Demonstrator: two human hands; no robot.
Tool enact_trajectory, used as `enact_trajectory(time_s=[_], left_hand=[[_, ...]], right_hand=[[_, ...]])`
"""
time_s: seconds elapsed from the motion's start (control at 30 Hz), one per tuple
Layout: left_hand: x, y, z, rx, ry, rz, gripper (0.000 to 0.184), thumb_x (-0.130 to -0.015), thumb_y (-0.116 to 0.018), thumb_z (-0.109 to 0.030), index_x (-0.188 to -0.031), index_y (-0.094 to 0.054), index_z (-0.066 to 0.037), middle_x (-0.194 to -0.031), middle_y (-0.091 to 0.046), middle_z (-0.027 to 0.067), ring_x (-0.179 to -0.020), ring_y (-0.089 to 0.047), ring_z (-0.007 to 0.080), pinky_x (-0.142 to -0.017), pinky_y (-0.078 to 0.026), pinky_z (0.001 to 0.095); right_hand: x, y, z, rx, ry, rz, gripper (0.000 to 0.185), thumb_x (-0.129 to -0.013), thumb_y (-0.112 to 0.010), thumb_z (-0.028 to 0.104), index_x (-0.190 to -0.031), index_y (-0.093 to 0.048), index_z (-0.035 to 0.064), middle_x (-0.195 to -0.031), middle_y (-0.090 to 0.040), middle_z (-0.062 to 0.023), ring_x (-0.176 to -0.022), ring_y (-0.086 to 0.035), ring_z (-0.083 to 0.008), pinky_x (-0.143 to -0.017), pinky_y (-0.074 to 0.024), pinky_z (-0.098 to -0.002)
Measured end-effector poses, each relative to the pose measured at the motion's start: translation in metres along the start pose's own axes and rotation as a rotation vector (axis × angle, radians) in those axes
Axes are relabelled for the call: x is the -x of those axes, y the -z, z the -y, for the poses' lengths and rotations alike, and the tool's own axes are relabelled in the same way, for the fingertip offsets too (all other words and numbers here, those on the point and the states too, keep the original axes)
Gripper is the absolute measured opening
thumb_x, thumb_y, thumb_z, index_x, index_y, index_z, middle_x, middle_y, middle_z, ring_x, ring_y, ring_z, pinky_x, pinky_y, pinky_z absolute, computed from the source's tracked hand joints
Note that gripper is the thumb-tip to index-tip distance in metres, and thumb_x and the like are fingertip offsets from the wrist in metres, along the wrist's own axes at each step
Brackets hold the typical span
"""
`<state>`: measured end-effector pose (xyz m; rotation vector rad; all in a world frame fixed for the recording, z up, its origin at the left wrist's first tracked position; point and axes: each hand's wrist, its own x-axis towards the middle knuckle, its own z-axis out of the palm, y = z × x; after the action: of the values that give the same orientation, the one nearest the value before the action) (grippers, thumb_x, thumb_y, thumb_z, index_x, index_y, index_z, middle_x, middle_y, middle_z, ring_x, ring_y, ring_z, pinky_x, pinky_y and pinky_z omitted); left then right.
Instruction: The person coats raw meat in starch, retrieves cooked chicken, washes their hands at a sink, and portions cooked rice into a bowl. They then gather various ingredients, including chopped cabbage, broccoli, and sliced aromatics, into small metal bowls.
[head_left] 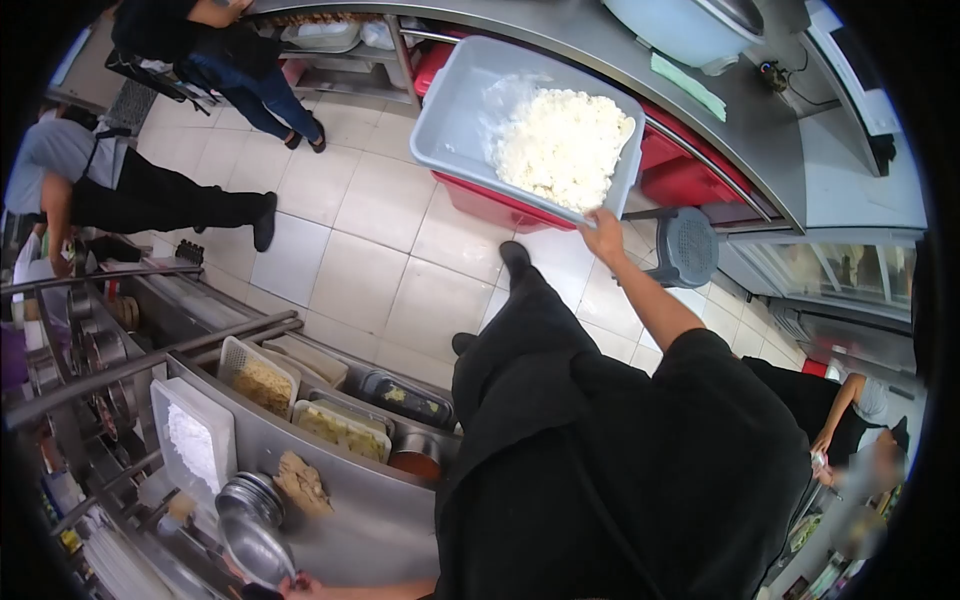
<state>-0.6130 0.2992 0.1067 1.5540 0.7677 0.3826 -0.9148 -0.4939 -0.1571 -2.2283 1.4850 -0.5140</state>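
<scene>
My right hand (603, 238) grips the near rim of a large grey tub (455, 110), which holds a heap of white, crumbly food (565, 145). The tub rests on a red container (490, 203). At the bottom edge, my left hand (305, 587) is partly cut off, its fingers closed at the edge of a shiny metal bowl (258, 548). Beside that bowl are stacked metal bowls (250, 495) and a brown, lumpy piece (302, 482) on the steel counter (370, 525).
A white tray of white powder (190, 440) and food trays (262, 382) line the counter. A grey stool (687, 247) stands beside the tub. Two people stand at upper left, one person (850, 410) at right. Metal rails (150, 365) cross the lower left.
</scene>
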Motion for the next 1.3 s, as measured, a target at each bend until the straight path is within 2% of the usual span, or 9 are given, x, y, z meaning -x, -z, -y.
enact_trajectory(time_s=[0.13, 0.23, 0.33, 0.4, 0.57, 0.93, 1.07, 1.1, 1.3], left_hand=[[0.127, -0.123, 0.021, -0.076, 0.219, 0.236, 0.025, -0.063, -0.061, -0.011, -0.086, -0.060, 0.000, -0.080, -0.059, 0.0085, -0.066, -0.058, 0.0202, -0.054, -0.047, 0.0302], [0.224, -0.247, 0.068, 0.027, 0.221, 0.350, 0.026, -0.063, -0.057, -0.004, -0.087, -0.057, 0.004, -0.088, -0.057, 0.0121, -0.082, -0.058, 0.0256, -0.068, -0.051, 0.0359], [0.319, -0.368, 0.110, -0.014, 0.367, 0.608, 0.031, -0.068, -0.057, -0.005, -0.097, -0.055, 0.005, -0.091, -0.057, 0.0109, -0.075, -0.060, 0.0252, -0.062, -0.054, 0.0367], [0.351, -0.438, 0.165, -0.049, 0.425, 0.804, 0.033, -0.071, -0.056, -0.003, -0.102, -0.052, 0.009, -0.095, -0.058, 0.0146, -0.080, -0.061, 0.0264, -0.063, -0.054, 0.0396], [0.463, -0.599, 0.227, -0.270, 0.390, 1.003, 0.024, -0.075, -0.052, 0.000, -0.096, -0.050, 0.011, -0.082, -0.056, 0.0154, -0.064, -0.060, 0.0233, -0.053, -0.056, 0.0363], [0.504, -0.679, 0.288, -0.576, 0.524, 1.082, 0.028, -0.078, -0.063, -0.012, -0.091, -0.045, 0.005, -0.078, -0.056, 0.0155, -0.063, -0.061, 0.0266, -0.049, -0.054, 0.0360], [0.564, -0.600, 0.245, -0.882, -0.415, 1.625, 0.050, -0.065, -0.076, -0.039, -0.090, -0.052, -0.003, -0.081, -0.059, 0.0099, -0.068, -0.060, 0.0235, -0.060, -0.050, 0.0363], [0.589, -0.583, 0.229, -0.918, -0.585, 1.659, 0.034, -0.072, -0.069, -0.030, -0.086, -0.056, -0.002, -0.080, -0.061, 0.0107, -0.067, -0.061, 0.0248, -0.060, -0.049, 0.0369], [0.596, -0.552, 0.237, -0.800, -0.948, 1.526, 0.016, -0.074, -0.057, -0.013, -0.065, -0.056, 0.000, -0.068, -0.059, 0.0211, -0.066, -0.060, 0.0388, -0.060, -0.047, 0.0471]], right_hand=[[-0.130, -0.027, 0.047, -0.235, -0.005, 0.107, 0.025, -0.072, -0.065, 0.022, -0.086, -0.063, 0.0010, -0.083, -0.065, -0.0187, -0.079, -0.063, -0.0327, -0.073, -0.0499, -0.0383], [-0.193, -0.063, 0.057, 0.078, -0.083, 0.410, 0.030, -0.071, -0.065, 0.024, -0.085, -0.062, -0.0027, -0.085, -0.065, -0.0196, -0.074, -0.064, -0.0328, -0.070, -0.0517, -0.0385], [-0.208, -0.099, 0.049, -0.496, -0.739, 0.848, 0.063, -0.072, -0.066, 0.055, -0.080, -0.061, -0.0068, -0.074, -0.064, -0.0158, -0.069, -0.064, -0.0240, -0.063, -0.0545, -0.0338], [-0.210, -0.105, 0.067, -0.394, -0.780, 0.684, 0.070, -0.071, -0.064, 0.063, -0.079, -0.061, -0.0056, -0.071, -0.062, -0.0134, -0.065, -0.063, -0.0193, -0.058, -0.0538, -0.0315], [-0.202, -0.123, 0.055, -0.847, -0.836, 0.441, 0.022, -0.083, -0.062, 0.016, -0.090, -0.061, -0.0040, -0.087, -0.064, -0.0129, -0.077, -0.063, -0.0207, -0.074, -0.0528, -0.0300], [-0.176, -0.011, -0.011, -2.245, -0.851, 0.531, 0.026, -0.079, -0.056, 0.015, -0.099, -0.059, -0.0015, -0.132, -0.047, -0.0118, -0.125, -0.038, -0.0259, -0.095, -0.0351, -0.0472], [-0.158, -0.014, 0.003, -2.219, -0.785, 0.605, 0.022, -0.079, -0.057, 0.012, -0.097, -0.059, -0.0013, -0.127, -0.051, -0.0128, -0.118, -0.045, -0.0259, -0.094, -0.0381, -0.0445], [-0.151, -0.015, 0.013, -2.108, -0.807, 0.621, 0.025, -0.080, -0.057, 0.011, -0.102, -0.058, -0.0016, -0.124, -0.053, -0.0134, -0.116, -0.047, -0.0250, -0.091, -0.0401, -0.0428], [-0.119, -0.021, 0.069, -1.778, -0.870, 0.555, 0.026, -0.084, -0.063, 0.013, -0.101, -0.054, -0.0052, -0.102, -0.059, -0.0169, -0.091, -0.060, -0.0228, -0.083, -0.0500, -0.0335]])
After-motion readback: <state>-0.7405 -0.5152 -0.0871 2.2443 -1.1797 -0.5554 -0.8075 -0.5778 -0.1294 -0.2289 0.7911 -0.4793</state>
